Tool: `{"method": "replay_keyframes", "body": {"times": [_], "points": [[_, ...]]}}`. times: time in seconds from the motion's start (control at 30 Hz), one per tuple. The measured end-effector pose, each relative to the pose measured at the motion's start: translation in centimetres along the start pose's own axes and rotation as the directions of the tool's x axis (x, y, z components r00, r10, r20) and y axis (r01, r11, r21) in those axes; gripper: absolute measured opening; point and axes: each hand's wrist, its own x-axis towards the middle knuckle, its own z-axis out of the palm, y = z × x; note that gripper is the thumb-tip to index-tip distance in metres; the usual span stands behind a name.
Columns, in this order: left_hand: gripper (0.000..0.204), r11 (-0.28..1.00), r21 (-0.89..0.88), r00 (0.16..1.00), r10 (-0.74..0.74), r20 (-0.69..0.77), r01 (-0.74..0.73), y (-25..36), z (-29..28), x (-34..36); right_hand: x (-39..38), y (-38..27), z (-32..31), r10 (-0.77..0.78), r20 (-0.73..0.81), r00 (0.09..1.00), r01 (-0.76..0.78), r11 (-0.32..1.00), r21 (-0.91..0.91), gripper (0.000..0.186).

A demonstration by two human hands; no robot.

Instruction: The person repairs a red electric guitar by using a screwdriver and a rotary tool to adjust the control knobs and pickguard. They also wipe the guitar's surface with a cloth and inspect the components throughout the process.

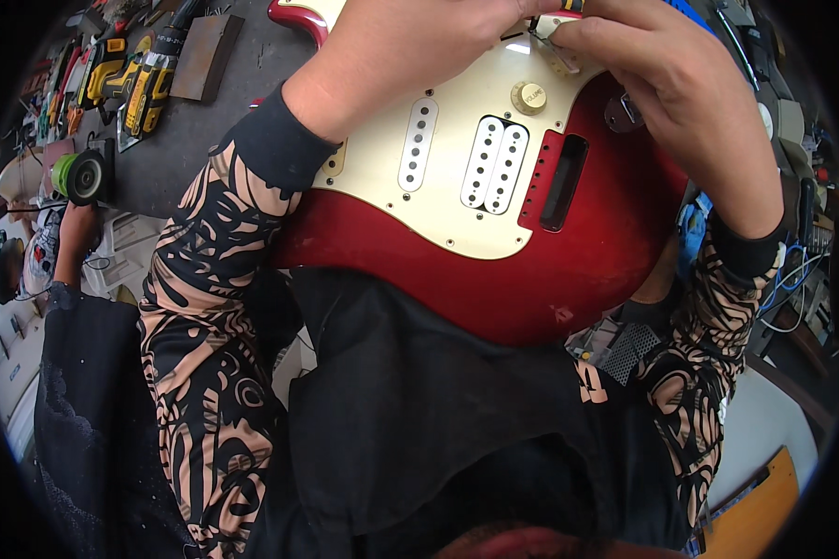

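A red electric guitar body (373, 233) with a cream pickguard (364, 182) lies in front of me. The pickguard carries a white single-coil pickup (418, 144), a white double-coil pickup (494, 166) and a cream control knob (529, 97). Over the pickguard's far right part, both hands work close together. My left hand (419, 42) reaches in from the left, its fingertips closed at the top edge and partly cut off. My right hand (667, 79) pinches just beside them, above the knob. Something small and dark shows between the fingertips; its kind is unclear.
Left on the dark bench are yellow-and-black power tools (149, 88), a brown block (207, 56) and hand tools. At far left, another person's hand (76, 238) touches a round green-and-black object (84, 177). Blue cables (783, 275) and clutter line the right side.
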Motion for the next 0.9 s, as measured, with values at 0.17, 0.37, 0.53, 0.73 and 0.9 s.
{"method": "replay_keyframes", "body": {"times": [0.17, 0.37, 0.53, 0.73, 0.9], "points": [[0.042, 0.997, -0.063, 0.999, -0.038, 0.026, 0.04, -0.3, 0.1, -0.4, 0.7, 0.9, -0.5, -0.058, 0.114, 0.992, 0.063, 0.997, -0.04, 0.021], [0.039, 0.991, -0.101, 0.996, -0.081, 0.028, 0.084, 0.1, 0.4, -0.2, 0.5, -0.3, -1.0, 0.085, 0.18, 0.98, -0.081, 0.996, -0.031, 0.018], [0.038, 0.982, -0.179, 0.997, -0.053, 0.053, 0.061, -0.1, 0.1, -0.2, 0.6, -3.3, -0.7, 0.287, 0.121, 0.95, -0.284, 0.958, -0.038, 0.014], [0.038, 0.996, -0.086, 0.997, -0.028, 0.073, 0.034, 0.8, -0.5, -0.7, 0.0, -3.3, -1.4, 0.301, 0.044, 0.953, -0.303, 0.925, 0.23, 0.014], [0.032, 0.992, -0.115, 0.992, -0.03, 0.12, 0.044, 1.1, -0.9, -0.5, -1.3, -1.1, 1.0, 0.264, 0.011, 0.965, -0.256, 0.926, 0.275, 0.021]]}}
